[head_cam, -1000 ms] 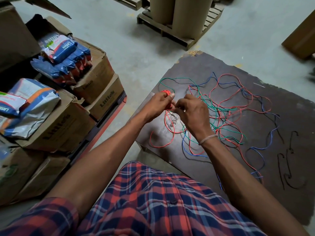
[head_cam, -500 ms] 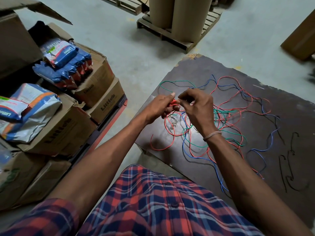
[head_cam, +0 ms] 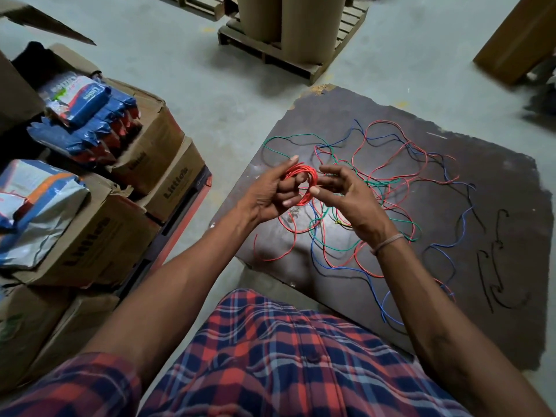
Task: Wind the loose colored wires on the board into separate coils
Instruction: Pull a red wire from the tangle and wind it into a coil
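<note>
Head view: the left hand (head_cam: 267,194) holds a red wire coil (head_cam: 304,183) looped over its curled fingers (head_cam: 287,188); the right hand (head_cam: 346,197) pinches the coil's right edge. Loose wires (head_cam: 391,182) lie tangled on the board (head_cam: 496,206) beneath.

stacked cartons (head_cam: 99,236) crowd the left side; the board (head_cam: 496,206) has bare room right of the tangled wires (head_cam: 391,182).

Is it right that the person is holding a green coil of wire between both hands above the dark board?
Not quite: the head view shows the coil is red, not green. The left hand and right hand do hold it between them above the dark board.
</note>
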